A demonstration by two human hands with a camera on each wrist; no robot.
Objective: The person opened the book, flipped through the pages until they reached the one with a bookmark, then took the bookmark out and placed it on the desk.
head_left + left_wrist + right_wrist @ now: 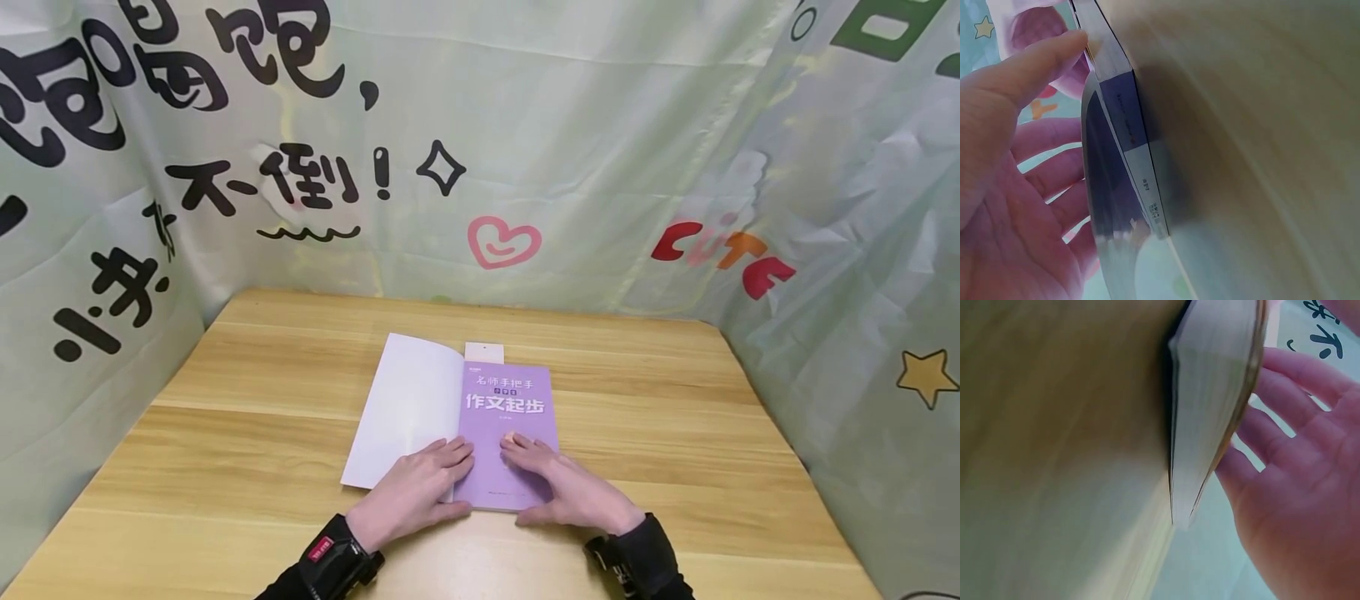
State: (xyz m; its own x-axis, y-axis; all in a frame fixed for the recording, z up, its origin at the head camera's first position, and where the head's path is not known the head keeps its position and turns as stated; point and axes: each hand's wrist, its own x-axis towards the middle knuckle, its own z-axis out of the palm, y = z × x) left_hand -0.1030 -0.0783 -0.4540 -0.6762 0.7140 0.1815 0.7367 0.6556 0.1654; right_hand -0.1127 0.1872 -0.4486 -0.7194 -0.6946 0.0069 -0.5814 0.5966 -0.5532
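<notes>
A thick paperback book [483, 467] lies on the table with its front cover folded over to the left. The cover's white inside [412, 396] faces up, beside a purple title page printed with white characters. My left hand [420, 487] rests across the fold with its fingers extended, thumb by the lower edge. On the purple page's right part lie the straight fingers of my right hand [570, 492], the thumb at the bottom corner. The left wrist view shows the purple and white spine [1127, 119]; the right wrist view shows the page block [1213, 387].
A small pale card [484, 353] sticks out past the book's top edge. Under everything is a wooden table [285, 417]. Printed cloth [600, 167] with letters, a heart and a star hangs behind the table and along both sides.
</notes>
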